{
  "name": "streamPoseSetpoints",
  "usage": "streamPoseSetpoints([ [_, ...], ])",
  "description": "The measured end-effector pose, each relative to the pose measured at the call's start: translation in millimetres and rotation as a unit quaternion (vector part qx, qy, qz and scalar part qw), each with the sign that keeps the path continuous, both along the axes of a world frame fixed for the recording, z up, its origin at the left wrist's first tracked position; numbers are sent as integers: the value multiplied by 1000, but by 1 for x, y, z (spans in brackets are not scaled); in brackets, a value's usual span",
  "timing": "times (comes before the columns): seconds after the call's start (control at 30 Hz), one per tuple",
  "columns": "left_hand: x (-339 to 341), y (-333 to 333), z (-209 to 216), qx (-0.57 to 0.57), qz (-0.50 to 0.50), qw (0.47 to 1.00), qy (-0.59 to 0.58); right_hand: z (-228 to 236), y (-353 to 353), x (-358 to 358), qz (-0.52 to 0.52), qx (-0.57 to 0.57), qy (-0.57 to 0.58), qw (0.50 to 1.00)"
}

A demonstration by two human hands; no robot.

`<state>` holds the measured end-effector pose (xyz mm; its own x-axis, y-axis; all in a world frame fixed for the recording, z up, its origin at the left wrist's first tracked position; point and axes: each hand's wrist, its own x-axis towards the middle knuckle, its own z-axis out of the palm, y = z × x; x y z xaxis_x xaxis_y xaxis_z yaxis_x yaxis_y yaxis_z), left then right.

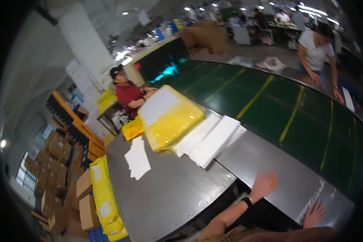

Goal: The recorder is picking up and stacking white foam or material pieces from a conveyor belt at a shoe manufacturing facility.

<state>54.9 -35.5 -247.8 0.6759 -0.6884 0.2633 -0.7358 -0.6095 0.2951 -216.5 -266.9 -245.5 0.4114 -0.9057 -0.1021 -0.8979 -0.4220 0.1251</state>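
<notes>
My left hand (pixel 263 185), with a dark band on its wrist, is over the metal ledge (pixel 286 167) beside the green conveyor belt. Its fingers look curled around a small orange object (pixel 274 181), too blurred to name. My right hand (pixel 313 214) lies flat on the same ledge farther right, fingers spread, holding nothing. Left of my hands, a stack of white sheets or flat packets (pixel 215 141) sits across the table edge. Against it leans a large yellow-and-clear plastic-wrapped bundle (pixel 171 121). Several loose white papers (pixel 138 159) lie on the metal table (pixel 169 189).
The green belt (pixel 254 97) with yellow cross lines runs behind the ledge. A person in dark red (pixel 127 94) stands at the far left, another in white (pixel 316 50) across the belt. Yellow packages (pixel 105 197) and cardboard boxes (pixel 52 161) are stacked left. A dark gap (pixel 240 189) separates table and ledge.
</notes>
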Motion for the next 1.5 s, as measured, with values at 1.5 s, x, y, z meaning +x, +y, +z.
streamPoseSetpoints([
  [1.5,95,36,16,45,-8,999,4,16,-102,-129,-237,-100,-197,946],
])
